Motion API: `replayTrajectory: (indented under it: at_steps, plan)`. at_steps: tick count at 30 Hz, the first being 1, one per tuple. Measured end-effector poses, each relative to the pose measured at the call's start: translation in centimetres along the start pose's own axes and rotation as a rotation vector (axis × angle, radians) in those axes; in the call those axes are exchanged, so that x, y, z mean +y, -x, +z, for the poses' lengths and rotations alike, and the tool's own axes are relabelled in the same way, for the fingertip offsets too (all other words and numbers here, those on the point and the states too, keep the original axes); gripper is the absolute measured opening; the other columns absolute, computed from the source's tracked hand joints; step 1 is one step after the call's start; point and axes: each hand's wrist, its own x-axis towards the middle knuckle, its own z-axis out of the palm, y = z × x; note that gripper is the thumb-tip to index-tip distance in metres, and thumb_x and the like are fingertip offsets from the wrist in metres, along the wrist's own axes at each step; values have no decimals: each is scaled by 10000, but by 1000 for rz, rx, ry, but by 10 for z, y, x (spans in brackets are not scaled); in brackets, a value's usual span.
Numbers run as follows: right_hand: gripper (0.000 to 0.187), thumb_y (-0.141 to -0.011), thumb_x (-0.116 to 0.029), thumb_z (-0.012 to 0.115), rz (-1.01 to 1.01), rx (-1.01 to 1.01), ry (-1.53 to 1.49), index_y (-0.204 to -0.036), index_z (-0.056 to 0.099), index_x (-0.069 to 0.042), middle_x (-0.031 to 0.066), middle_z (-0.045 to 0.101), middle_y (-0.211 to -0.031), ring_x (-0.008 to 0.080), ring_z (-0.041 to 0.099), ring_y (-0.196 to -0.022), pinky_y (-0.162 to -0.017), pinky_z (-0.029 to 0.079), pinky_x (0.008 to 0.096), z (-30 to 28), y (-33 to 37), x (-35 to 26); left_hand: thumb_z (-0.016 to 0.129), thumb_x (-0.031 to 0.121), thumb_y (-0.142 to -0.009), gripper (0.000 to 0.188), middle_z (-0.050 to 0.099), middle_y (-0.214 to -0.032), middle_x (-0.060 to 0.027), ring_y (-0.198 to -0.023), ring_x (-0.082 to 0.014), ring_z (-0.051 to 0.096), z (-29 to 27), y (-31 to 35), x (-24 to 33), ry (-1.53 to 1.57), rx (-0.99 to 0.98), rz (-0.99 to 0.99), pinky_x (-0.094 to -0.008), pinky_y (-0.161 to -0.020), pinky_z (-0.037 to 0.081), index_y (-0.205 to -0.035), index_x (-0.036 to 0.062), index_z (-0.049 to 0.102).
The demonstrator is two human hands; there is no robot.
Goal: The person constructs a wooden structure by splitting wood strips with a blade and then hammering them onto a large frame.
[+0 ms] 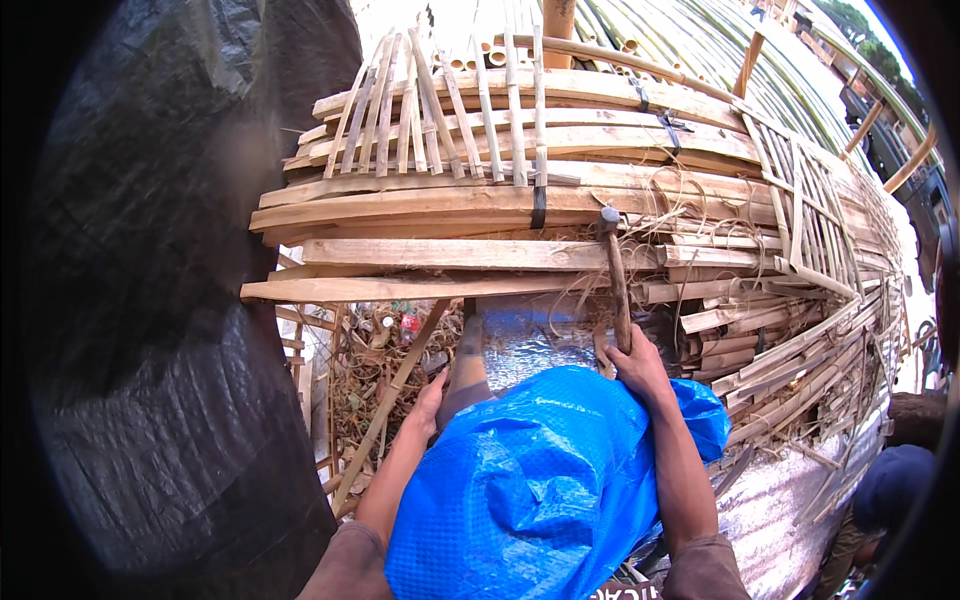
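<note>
My right hand (pixel 643 370) is closed round the wooden handle of a hammer (pixel 617 280). The hammer stands nearly upright, its metal head up against the stacked wood strips. Beside my lower leg (pixel 468 365) is my left hand (pixel 428 405), its visible fingers stretched out and nothing seen in them; part of it is turned from view. A crinkled blue plastic sheet (pixel 520 480) covers my lap between the two forearms. Just beyond the hammer lie long split wood strips (pixel 450 253) in bundles, some tied with black bands.
Thin slats (pixel 383 110) lie across the far bundles. To the right sit a woven slat frame (pixel 810 200) and loose split pieces (pixel 790 385). A dark plastic sheet (pixel 190 300) hangs at left. Shavings and litter (pixel 385 360) cover the ground. A person in a dark cap (pixel 893 488) is at lower right.
</note>
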Motion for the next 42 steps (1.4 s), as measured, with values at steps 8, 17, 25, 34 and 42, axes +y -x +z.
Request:
replayTrajectory:
  at_steps: [8,17,25,34,42]
  plan:
    - [407,-867,-274,700,-22,24,-10,-1137,545,-12,282,677,-992,459,645,-975,-819,497,490,0,1,1,594,376,-986,438,697,-999,-91,-815,-186,668,29,42,0,-403,225,277,-341,-723,548,-1151,-26,653]
    - [405,-867,-281,694,4,12,-9,-1127,545,-8,287,675,-994,472,634,-988,-820,496,495,-1,1,4,611,361,-971,409,700,-1018,-107,-852,-201,671,-4,4,-30,206,33,102,-362,-752,534,-1136,-11,658]
    - [431,-867,-295,674,60,-20,54,-1161,522,-18,295,667,-1053,485,615,-1038,-869,483,519,5,-4,0,653,360,-946,359,704,-869,-125,-791,-187,664,-32,15,-43,-384,165,124,-370,-719,527,-980,3,672]
    - [491,-856,-250,647,69,13,80,-1255,456,-37,335,652,-1048,510,610,-1028,-883,474,539,9,-11,4,666,157,-855,209,656,-966,-147,-890,-312,642,61,55,155,-1278,424,1231,-435,-824,506,-1020,47,598]
    - [554,-869,-225,624,81,12,61,-1351,416,-48,329,653,-1060,504,611,-1043,-891,477,522,9,-15,1,696,126,-789,592,536,-1331,-142,-1236,-331,519,145,-11,329,-1929,554,1514,-472,-1062,431,-1349,103,508]
